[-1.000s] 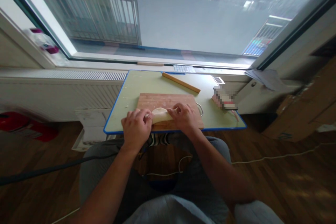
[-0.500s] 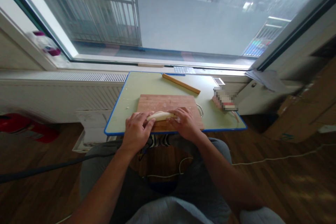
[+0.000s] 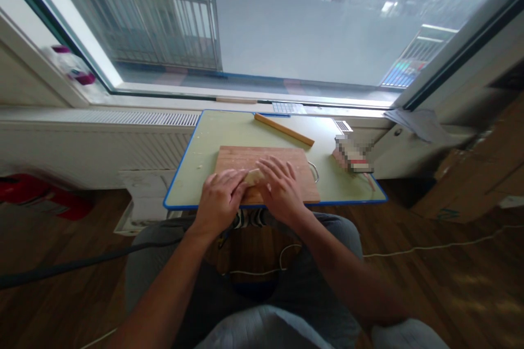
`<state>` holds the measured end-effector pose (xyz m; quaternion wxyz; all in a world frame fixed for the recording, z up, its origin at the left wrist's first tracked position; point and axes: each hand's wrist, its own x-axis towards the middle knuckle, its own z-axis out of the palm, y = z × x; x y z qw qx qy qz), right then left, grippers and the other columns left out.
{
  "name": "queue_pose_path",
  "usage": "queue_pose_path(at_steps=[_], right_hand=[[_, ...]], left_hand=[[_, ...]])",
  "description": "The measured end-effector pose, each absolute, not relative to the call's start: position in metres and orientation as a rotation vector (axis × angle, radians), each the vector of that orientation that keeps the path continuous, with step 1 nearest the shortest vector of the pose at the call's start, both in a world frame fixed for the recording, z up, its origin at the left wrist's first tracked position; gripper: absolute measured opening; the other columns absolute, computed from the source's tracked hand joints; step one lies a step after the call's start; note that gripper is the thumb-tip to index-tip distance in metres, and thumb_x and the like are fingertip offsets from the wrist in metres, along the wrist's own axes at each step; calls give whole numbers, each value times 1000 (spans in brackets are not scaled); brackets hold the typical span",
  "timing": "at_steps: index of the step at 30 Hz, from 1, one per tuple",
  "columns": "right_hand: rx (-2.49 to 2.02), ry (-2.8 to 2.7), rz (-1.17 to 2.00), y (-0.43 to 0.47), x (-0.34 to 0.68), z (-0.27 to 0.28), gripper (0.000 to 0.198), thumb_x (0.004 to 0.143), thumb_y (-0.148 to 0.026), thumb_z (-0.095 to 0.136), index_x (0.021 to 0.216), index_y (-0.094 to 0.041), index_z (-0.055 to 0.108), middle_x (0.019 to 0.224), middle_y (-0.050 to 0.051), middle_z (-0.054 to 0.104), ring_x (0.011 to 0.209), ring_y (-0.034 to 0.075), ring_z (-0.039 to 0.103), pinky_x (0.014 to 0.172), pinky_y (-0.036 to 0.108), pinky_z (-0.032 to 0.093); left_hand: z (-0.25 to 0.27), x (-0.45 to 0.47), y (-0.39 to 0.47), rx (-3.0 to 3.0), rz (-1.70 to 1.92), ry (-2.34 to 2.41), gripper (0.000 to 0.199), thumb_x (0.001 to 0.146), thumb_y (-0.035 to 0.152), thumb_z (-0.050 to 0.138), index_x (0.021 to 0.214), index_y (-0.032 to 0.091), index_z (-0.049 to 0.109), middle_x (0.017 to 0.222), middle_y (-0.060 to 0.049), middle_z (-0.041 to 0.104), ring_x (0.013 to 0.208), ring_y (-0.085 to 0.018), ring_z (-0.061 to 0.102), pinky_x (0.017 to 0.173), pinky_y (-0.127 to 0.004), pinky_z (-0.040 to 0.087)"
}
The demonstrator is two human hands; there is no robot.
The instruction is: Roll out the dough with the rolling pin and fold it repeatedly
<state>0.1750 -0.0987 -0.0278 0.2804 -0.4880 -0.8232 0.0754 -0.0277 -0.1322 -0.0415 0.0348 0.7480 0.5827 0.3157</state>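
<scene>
A short pale piece of dough [image 3: 254, 176] lies across the near part of the wooden cutting board [image 3: 266, 154]. My left hand [image 3: 220, 196] is closed round its left end, thumb on the near side. Over the right end lies my right hand [image 3: 282, 188], fingers stretched out and somewhat apart, with the dough running under them. Only the middle of the dough shows between my hands; both ends are hidden. White flour marks dust the board.
The board rests on a pale green folding table [image 3: 192, 158] with a blue edge. Behind it lies a wooden stick [image 3: 284, 130]. A blurred-out packet [image 3: 354, 157] stands at the right. Beyond are a radiator [image 3: 102, 144] and a window; a red fire extinguisher [image 3: 45, 196] is at left.
My hands have come closer together, covering more of the dough. The right hand's fingers have moved from gripping the end to stretching forward over it.
</scene>
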Motion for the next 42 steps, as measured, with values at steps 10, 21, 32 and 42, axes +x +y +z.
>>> queue_pose_path(at_steps=[10,21,32,42], right_hand=[[-1160,-2490,280,-74,189,-16,43,103,-24,63,146,-27,67,147,8,70,145,29,52,128,52,31],[-1061,-2781,33,-39,175,18,34,91,-16,70,125,-19,74,125,12,76,119,29,65,111,43,43],[-1025,-2552,124,-7,199,2,45,97,-9,61,133,-32,76,141,4,72,134,25,59,118,44,43],[-1243,-2480,275,-24,179,-21,48,116,-43,45,161,-31,55,166,4,56,162,27,39,132,55,28]], left_hand=[[-45,-37,-129,2349,872,1835,46,103,42,58,145,25,69,140,-12,75,136,-33,62,120,-55,40],[-36,-30,-115,2337,975,1875,40,106,47,56,132,22,73,126,-11,79,119,-32,67,108,-49,44],[-33,30,-115,2190,935,2042,37,100,43,66,129,20,71,125,-16,76,120,-37,67,101,-52,46],[-42,21,-131,2281,1058,1891,35,103,40,63,133,25,71,138,-13,75,134,-35,63,115,-57,41]])
